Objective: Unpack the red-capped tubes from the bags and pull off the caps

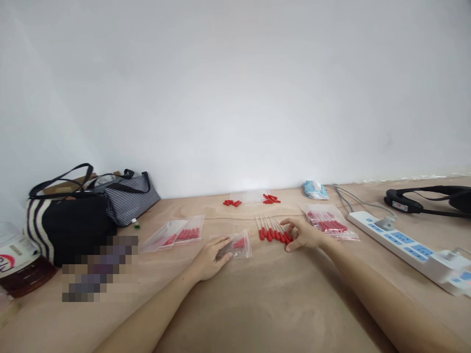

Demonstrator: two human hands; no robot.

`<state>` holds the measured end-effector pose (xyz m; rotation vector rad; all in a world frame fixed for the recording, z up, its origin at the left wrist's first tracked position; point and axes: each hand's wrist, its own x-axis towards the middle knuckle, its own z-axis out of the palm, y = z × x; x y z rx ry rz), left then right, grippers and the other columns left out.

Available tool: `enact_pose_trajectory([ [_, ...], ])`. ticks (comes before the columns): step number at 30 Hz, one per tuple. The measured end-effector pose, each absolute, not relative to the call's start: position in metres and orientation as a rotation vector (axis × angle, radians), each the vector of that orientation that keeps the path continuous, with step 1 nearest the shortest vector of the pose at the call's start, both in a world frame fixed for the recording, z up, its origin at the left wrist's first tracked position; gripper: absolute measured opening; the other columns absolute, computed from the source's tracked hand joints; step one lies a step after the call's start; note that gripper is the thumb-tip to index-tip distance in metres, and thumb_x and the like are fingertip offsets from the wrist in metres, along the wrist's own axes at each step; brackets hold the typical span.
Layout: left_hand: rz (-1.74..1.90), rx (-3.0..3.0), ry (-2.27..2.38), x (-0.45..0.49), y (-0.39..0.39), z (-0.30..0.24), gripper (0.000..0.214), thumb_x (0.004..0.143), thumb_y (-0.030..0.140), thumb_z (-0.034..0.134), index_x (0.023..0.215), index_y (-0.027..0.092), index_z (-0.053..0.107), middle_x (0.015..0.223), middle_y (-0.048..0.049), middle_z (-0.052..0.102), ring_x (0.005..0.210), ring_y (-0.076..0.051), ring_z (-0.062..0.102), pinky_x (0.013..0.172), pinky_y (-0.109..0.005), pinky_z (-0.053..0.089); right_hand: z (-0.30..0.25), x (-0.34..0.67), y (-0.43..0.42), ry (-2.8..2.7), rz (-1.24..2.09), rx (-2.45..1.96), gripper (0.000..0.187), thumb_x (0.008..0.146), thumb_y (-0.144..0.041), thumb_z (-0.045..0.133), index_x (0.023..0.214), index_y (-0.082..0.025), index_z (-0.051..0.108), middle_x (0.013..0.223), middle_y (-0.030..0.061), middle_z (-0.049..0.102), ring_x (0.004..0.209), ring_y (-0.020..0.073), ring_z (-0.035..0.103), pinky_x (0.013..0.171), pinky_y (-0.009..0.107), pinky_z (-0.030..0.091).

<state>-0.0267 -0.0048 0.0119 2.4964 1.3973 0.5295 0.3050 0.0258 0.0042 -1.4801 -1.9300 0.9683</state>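
Note:
My left hand point(211, 257) lies over a clear zip bag point(241, 245), its fingers stretched out and thumb apart. Something red shows through the bag; its rest is under the hand. A fanned row of red-handled tools with thin shafts, like small screwdrivers point(271, 234), lies on the table to the right of that bag. At the row's right end is my right hand point(300, 234), open, with thumb and curved fingers apart around the last handles. Whether it touches them I cannot tell. Filled bags point(189, 229) of similar tools lie to the left, and another filled bag point(329, 223) to the right.
Loose red-handled pieces point(271, 198) and clear plastic point(251, 198) lie near the wall. A blue-white packet point(315, 190), a power strip point(408, 247) with cables and a black headset point(423, 201) occupy the right. Two bags point(77, 225) and a large jar point(25, 267) stand left.

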Motion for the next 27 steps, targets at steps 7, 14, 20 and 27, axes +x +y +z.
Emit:
enact_pose_trajectory([
  [7,0.522,2.487,1.388,-0.027,-0.005,0.013,0.044,0.08,0.039,0.047,0.119,0.021,0.05,0.127,-0.0058,0.048,0.117,-0.02,0.043,0.1,-0.037,0.033,-0.017,0.287,0.028,-1.687,0.838,-1.522,0.042,0.047,-0.037,0.074,0.079,-0.015,0.06,0.064,-0.0026,0.056,0.049,0.0086,0.049,0.045,0.019,0.037],
  [14,0.543,2.488,1.37,-0.026,-0.006,0.014,0.044,0.08,0.037,0.047,0.119,0.02,0.049,0.127,-0.0062,0.048,0.117,-0.021,0.042,0.1,-0.036,0.033,-0.007,0.282,0.022,-1.765,0.485,-1.48,0.042,0.051,-0.043,0.072,0.08,-0.016,0.059,0.073,0.0004,0.058,0.062,0.0122,0.052,0.056,0.022,0.04],
  [20,0.486,2.506,1.359,-0.027,-0.006,0.013,0.043,0.081,0.037,0.045,0.121,0.022,0.048,0.129,-0.0057,0.045,0.119,-0.02,0.041,0.101,-0.038,0.031,0.0,0.233,0.001,-1.92,0.376,-1.294,0.016,0.076,-0.029,0.05,0.075,-0.019,0.062,0.069,0.0009,0.057,0.061,0.0112,0.051,0.058,0.022,0.038],
  [27,0.5,2.514,1.321,-0.027,-0.006,0.013,0.044,0.078,0.036,0.049,0.12,0.022,0.048,0.128,-0.0051,0.046,0.118,-0.021,0.041,0.101,-0.039,0.031,0.007,0.182,-0.006,-2.15,0.28,-1.433,0.013,0.076,-0.03,0.053,0.079,-0.025,0.064,0.074,-0.0008,0.058,0.071,0.0124,0.054,0.055,0.021,0.031],
])
